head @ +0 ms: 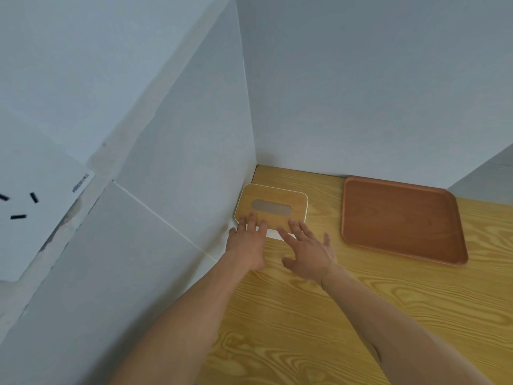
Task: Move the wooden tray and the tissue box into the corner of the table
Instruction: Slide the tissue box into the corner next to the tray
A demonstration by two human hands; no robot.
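1. Both forearms reach in from the bottom over the wood-grain table (319,315), bare, no sleeves.
2. Left hand (247,243) is flat, fingers close together, tips on the near left edge of the tissue box (273,201).
3. Right hand (306,252) has fingers spread wide, tips touching the box's near edge.
4. Tissue box sits against the left wall (180,162), close to the corner, wooden lid with an oval slot.
5. Wooden tray (399,218) lies empty by the back wall, right of the box, a gap between them.
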